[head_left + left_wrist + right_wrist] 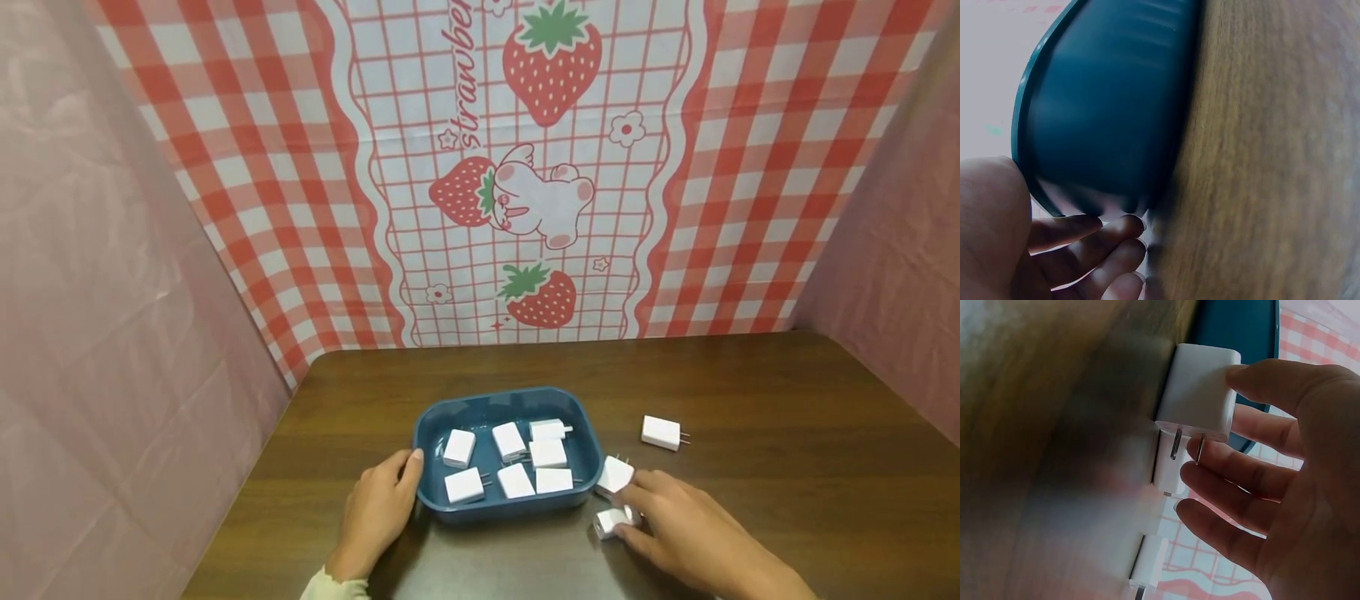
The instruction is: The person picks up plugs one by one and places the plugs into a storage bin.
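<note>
A dark blue plastic tray (510,506) stands on the table with several white plug chargers (464,485) lying inside. My left hand (382,504) holds the tray's left end, thumb at the rim and fingertips against the outer wall in the left wrist view. Right of the tray, my right hand (675,521) pinches a white charger (1200,390) between thumb and index finger; its two metal prongs show in the right wrist view. This charger sits low at the table surface. Another charger (615,477) lies just beyond it, close beside the tray's right end.
One more charger (661,433) lies farther back on the right, prongs pointing right. The brown wooden table (787,442) meets a red checked strawberry cloth (525,250) at the back. Pink cloths (135,333) hang at both sides.
</note>
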Available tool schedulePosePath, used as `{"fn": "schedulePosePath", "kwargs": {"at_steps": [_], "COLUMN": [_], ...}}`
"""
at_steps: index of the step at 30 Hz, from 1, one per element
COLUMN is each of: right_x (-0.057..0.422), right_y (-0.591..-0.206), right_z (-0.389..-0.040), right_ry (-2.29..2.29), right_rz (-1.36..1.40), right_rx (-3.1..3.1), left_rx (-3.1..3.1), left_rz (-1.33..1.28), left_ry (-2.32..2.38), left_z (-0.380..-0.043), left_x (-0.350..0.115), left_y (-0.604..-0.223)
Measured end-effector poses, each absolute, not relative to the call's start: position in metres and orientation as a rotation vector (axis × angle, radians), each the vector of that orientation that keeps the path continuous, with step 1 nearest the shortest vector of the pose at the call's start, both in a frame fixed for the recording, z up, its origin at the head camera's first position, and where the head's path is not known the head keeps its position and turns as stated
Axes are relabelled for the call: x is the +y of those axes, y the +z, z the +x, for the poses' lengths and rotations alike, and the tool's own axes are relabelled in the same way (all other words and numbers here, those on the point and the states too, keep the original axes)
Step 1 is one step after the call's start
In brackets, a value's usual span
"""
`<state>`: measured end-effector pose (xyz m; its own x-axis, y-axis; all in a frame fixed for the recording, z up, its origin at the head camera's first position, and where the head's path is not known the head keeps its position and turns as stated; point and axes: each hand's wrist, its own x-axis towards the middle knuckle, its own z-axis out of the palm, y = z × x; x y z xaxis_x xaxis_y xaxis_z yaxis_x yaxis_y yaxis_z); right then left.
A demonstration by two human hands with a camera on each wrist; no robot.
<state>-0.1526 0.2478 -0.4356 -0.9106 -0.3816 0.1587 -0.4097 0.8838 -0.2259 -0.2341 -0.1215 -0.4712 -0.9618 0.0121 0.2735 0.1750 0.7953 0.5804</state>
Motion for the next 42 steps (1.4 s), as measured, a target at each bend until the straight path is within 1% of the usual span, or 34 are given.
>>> {"fn": "schedulePosePath", "kwargs": {"at_steps": [7, 14, 21, 38, 42], "right_x": [0.2494, 0.2496, 0.2488, 0.2549, 0.2543], "right_y": [-0.4347, -0.4414, -0.4425, -0.4404, -0.4404], "right_z": [-0.152, -0.1492, -0.15, -0.1469, -0.1443], "right_ry": [0.613, 0.637, 0.711, 0.579, 0.538], "right_rz": [0.481, 0.497, 0.446, 0.476, 0.52], "right_rx": [-3.207, -3.222, -3.264, -3.177, -3.088], "left_rx": [-2.721, -2.732, -2.744, -2.749, -2.748], "left_rz": [-0.153, -0.161, -0.151, -0.146, -0.147], "left_ry": [-0.927, -0.921, -0.927, -0.923, -0.923], "left_z": [-0.2344, -0.2336, -0.2335, -0.2327, -0.2323], "left_x": [-0.1221, -0.1222, -0.1214, -0.1203, -0.1205], "left_y": [-0.4704, -0.4689, -0.4692, -0.4677, -0.4665]}}
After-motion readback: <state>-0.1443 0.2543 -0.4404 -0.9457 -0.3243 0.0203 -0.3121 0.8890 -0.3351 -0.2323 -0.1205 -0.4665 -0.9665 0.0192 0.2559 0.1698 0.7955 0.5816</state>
